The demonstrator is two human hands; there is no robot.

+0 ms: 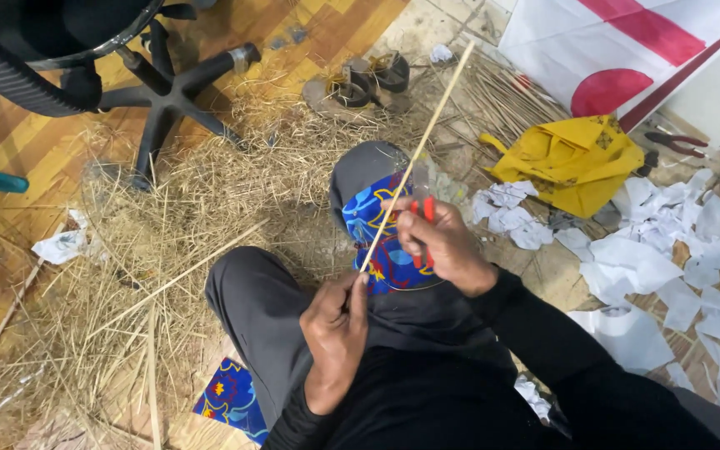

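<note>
The stick (414, 154), long and thin, slants from the lap up toward the far right. The left hand (335, 333) pinches its near end; the right hand (443, 246), fingers closed on a red-handled blade (427, 210), presses against the shaft. A slip could nick the left thumb or snap the stick, likely scattering more shavings (168, 242) on the floor.

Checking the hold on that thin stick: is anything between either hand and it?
Nothing visible. The left hand pinches the stick's lower end directly, and the right hand, which also holds a red-handled tool, touches the stick further up. The far end juts free above the straw.
</note>
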